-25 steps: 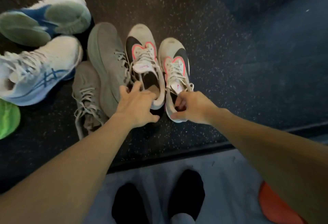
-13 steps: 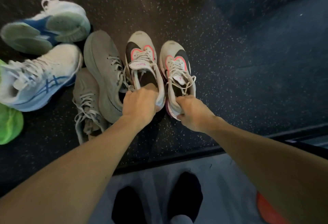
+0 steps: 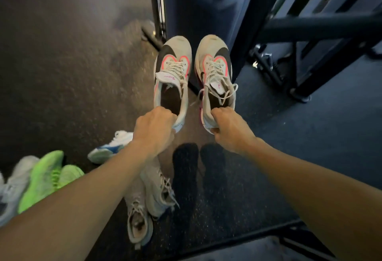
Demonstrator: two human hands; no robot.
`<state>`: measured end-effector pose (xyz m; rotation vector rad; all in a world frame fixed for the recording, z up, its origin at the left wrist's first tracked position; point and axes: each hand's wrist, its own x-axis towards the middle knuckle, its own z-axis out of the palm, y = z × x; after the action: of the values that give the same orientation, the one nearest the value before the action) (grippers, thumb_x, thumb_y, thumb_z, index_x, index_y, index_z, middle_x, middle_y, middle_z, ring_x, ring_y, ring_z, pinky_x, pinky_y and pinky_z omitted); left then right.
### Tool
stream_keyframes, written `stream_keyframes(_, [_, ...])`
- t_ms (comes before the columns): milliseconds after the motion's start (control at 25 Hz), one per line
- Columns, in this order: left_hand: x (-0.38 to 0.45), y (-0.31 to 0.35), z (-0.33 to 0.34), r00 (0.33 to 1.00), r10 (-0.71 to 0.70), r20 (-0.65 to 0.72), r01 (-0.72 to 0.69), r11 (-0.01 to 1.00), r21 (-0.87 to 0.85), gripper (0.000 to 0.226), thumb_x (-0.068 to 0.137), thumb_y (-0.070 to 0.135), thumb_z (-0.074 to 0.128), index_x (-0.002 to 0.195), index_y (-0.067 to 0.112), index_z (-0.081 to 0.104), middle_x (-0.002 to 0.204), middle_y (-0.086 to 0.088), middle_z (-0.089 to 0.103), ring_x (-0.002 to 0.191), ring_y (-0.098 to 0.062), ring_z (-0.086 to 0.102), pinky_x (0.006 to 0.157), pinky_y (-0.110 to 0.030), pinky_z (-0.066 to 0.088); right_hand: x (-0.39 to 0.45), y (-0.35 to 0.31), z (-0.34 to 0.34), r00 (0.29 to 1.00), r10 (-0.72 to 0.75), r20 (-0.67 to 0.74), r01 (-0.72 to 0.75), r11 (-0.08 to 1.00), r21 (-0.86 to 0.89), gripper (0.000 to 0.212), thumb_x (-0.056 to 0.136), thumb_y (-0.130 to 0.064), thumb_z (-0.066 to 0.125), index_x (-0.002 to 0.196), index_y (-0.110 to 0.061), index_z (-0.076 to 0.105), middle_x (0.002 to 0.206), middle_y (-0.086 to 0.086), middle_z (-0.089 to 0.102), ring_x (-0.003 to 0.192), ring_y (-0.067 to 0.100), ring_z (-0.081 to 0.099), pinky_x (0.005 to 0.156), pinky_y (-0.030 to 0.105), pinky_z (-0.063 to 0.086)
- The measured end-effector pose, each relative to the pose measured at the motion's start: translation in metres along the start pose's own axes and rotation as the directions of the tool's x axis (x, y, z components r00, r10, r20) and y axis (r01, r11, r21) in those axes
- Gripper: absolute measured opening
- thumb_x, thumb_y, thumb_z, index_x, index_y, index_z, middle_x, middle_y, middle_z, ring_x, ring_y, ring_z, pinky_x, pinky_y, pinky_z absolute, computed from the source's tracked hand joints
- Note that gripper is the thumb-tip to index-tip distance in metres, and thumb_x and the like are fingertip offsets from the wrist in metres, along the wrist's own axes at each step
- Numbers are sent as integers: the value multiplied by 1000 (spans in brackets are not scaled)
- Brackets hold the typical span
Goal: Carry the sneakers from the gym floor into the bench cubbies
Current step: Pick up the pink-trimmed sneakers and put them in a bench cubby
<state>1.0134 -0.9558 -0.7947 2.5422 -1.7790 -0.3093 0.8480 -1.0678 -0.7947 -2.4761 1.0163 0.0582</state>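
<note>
Head view: left hand (image 3: 154,128) and right hand (image 3: 229,129) grip sneakers' (image 3: 172,74) heels, toes pointing away.

Gym; rubber floor (image 3: 72,74); steel rack (image 3: 310,27)

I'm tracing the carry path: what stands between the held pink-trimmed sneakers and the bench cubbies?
No cubbies show in this view, so the full path can't be judged. The left hand and right hand each hold a pink-trimmed sneaker off the floor; directly ahead stand a dark upright post and a black metal rack.
</note>
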Motion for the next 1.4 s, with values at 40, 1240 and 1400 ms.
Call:
stream_keyframes(40, [-2, 2, -41, 998, 27, -60, -26, 999, 23, 18, 86, 29, 66, 101, 19, 65, 94, -4, 59, 84, -24, 61, 65, -33, 42, -3, -17, -39, 998, -22, -54, 20, 1000, -23, 27, 80, -10, 71, 102, -14, 56, 108, 4, 60, 96, 20, 53, 81, 39, 51])
stream_keyframes(1240, [-439, 254, -685, 527, 619, -582, -621, 748, 234, 37, 91, 23, 57, 58, 9, 46, 73, -11, 58, 68, -28, 59, 58, -41, 50, -604, -316, -578, 594, -16, -804, -378, 877, -296, 29, 80, -1, 54, 107, -10, 49, 110, 9, 54, 108, 27, 48, 71, 39, 46])
stream_keyframes(1400, [-511, 288, -706, 392, 698, -599, -710, 644, 285, 32, 90, 27, 57, 65, 8, 54, 77, -12, 60, 72, -30, 59, 59, -39, 49, -700, -342, -577, 498, 46, -866, -500, 831, -244, 30, 80, -2, 54, 109, -10, 51, 109, 11, 56, 106, 29, 49, 76, 39, 48])
